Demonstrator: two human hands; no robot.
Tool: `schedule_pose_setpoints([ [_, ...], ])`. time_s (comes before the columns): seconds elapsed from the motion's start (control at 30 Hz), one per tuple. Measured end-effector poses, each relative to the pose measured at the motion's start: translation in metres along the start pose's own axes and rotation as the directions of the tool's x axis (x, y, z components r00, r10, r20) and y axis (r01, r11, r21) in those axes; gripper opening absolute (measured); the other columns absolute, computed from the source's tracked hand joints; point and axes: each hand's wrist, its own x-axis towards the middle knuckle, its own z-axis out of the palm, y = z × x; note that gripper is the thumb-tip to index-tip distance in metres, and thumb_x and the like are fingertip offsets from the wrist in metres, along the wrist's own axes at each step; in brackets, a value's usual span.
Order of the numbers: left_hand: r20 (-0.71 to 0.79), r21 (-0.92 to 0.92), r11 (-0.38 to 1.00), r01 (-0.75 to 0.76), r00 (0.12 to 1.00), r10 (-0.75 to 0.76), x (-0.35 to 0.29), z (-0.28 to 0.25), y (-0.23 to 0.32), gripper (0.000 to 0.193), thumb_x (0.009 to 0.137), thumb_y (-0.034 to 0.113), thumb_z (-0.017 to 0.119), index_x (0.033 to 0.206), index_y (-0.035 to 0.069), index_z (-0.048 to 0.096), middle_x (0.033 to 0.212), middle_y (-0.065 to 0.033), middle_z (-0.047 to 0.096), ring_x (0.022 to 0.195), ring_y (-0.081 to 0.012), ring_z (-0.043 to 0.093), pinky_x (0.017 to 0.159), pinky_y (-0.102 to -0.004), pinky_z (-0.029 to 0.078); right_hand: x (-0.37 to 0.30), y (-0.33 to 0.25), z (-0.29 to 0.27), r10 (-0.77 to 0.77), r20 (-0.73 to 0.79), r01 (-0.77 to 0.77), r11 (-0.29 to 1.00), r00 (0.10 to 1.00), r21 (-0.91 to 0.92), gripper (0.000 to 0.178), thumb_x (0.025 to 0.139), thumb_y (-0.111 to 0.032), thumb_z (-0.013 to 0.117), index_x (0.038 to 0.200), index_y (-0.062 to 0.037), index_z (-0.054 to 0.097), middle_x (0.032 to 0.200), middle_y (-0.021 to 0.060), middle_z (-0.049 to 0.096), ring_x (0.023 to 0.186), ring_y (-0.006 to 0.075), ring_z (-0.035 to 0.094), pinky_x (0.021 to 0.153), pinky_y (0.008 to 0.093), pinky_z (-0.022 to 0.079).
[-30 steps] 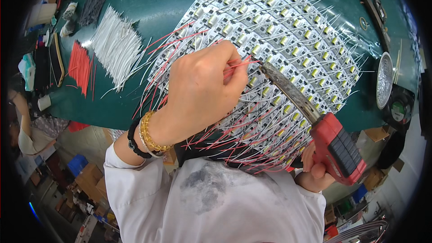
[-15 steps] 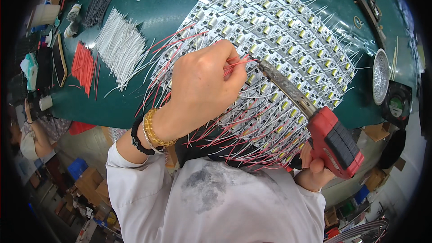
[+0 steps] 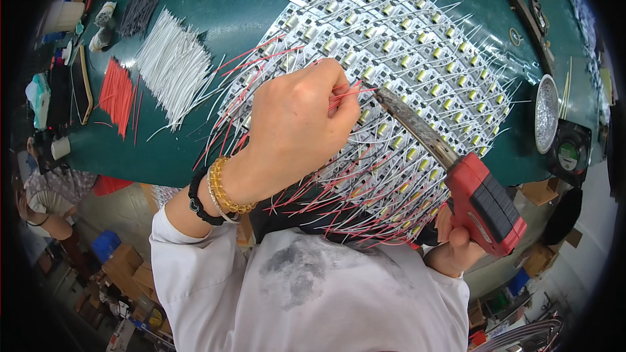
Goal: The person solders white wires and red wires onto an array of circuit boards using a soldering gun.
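Observation:
My left hand (image 3: 297, 124) pinches a few thin red wires (image 3: 349, 93) over a large panel of small white circuit boards (image 3: 417, 58) with yellow parts and white and red leads. My right hand (image 3: 453, 244) grips the red handle of a soldering gun (image 3: 486, 205). Its long dark tip (image 3: 381, 94) meets the red wire ends just right of my left fingers. Bead bracelets ring my left wrist.
On the green table (image 3: 228, 0) lie piles of cut white wires (image 3: 173, 65), red wires (image 3: 117, 94) and dark wires (image 3: 140, 0) at the left. A round metal dish (image 3: 546, 114) and a small fan (image 3: 570, 153) stand at the right. Another person sits at lower left (image 3: 45, 205).
Both hands and the soldering gun stay nearly in place. The view has shifted slightly, and the person at the lower left has moved.

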Motion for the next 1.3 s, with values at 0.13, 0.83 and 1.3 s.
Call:
schedule_pose_setpoints([
  [0.13,-0.006,0.031,0.999,-0.016,1.0,0.016,0.0,0.001,0.0,0.014,0.078,0.011,0.068,0.072,0.004,0.057,0.058,-0.0092,0.059,0.05,-0.0272,0.059,0.046,-0.0371,0.043,0.003,0.004,-0.006,-0.05,0.169,0.046,0.999,0.984,0.029,0.05,0.08,-0.05,0.073,0.083,-0.0023,0.058,0.072,-0.0006,0.055,0.055,0.0092,0.047,0.053,0.0247,0.034],
  [0.83,-0.013,0.032,0.999,-0.029,0.999,0.029,-0.002,-0.001,0.004,0.014,0.08,0.006,0.071,0.074,-0.001,0.06,0.058,-0.002,0.058,0.05,-0.0048,0.049,0.047,-0.0219,0.038,-0.007,0.02,-0.015,-0.179,0.021,0.17,0.96,0.984,0.222,0.082,0.083,-0.058,0.064,0.116,0.0157,0.049,0.047,-0.0008,0.046,0.036,0.0089,0.041,0.039,0.0236,0.035],
  [1.3,-0.013,-0.036,0.997,-0.067,0.998,0.067,-0.014,0.014,0.017,0.019,0.081,0.007,0.07,0.072,0.005,0.054,0.062,-0.005,0.058,0.047,-0.0182,0.055,0.043,-0.0299,0.039,-0.012,0.02,-0.011,-0.153,0.03,0.13,0.917,0.988,0.378,0.058,0.087,-0.047,0.065,0.091,0.0106,0.057,0.048,-0.0001,0.048,0.039,0.0109,0.044,0.042,0.0263,0.036],
])
